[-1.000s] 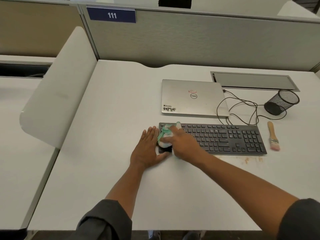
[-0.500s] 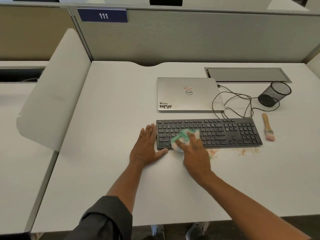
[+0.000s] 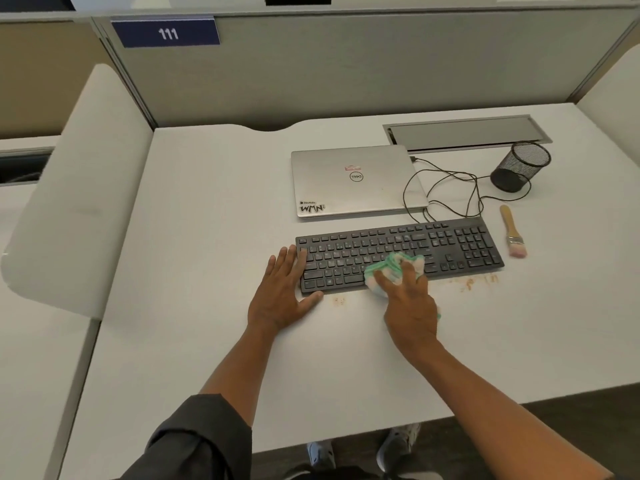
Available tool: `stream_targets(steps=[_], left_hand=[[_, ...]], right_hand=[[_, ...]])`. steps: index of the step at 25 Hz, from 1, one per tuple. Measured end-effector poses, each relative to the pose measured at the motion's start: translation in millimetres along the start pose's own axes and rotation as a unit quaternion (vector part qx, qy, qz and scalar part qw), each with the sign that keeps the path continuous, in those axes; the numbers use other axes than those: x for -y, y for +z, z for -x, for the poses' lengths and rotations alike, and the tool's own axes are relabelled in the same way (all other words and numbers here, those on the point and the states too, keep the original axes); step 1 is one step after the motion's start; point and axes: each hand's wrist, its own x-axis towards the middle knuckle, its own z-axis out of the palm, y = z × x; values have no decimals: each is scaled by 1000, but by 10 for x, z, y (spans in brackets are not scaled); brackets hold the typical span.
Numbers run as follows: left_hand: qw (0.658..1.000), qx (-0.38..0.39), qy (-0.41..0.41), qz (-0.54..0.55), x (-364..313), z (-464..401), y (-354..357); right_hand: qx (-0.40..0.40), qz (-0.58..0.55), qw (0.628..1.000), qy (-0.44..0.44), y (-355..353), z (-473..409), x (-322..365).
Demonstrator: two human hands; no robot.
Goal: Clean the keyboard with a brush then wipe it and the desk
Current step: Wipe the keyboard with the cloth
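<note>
A black keyboard [image 3: 450,244] lies on the white desk [image 3: 207,237] in front of a closed laptop. My right hand [image 3: 410,306] presses a bunched green-and-white cloth [image 3: 394,263] onto the middle keys, fingers spread over it. My left hand [image 3: 280,292] lies flat on the desk at the keyboard's left end, fingertips over its edge and thumb along its front. A wooden-handled brush [image 3: 512,233] lies on the desk to the right of the keyboard. Brownish crumbs [image 3: 471,282] are scattered on the desk along the keyboard's front edge.
The silver laptop [image 3: 353,181] lies behind the keyboard, with a black cable [image 3: 450,192] looping to its right. A black mesh cup [image 3: 519,166] stands at the back right, by a grey cable hatch [image 3: 464,131]. A white side panel [image 3: 79,188] borders the desk's left.
My right hand has slid the cloth rightward from the keyboard's left end to its middle. My left hand has stayed at the left end.
</note>
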Motion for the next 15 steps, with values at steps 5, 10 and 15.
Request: stream_targets(steps=[5,10,15], left_hand=[[1000,3,-2,-3,5,-3,8],[1000,7,-4,2,-8,4,-15],[1000,-5,-11,12,-59,-7,-29]], right_hand=[[31,-4,999,-37,38,81,46],[6,6,1000,3,-63,-44,-468],[2,-30,999,-45,-29,-57,-256]])
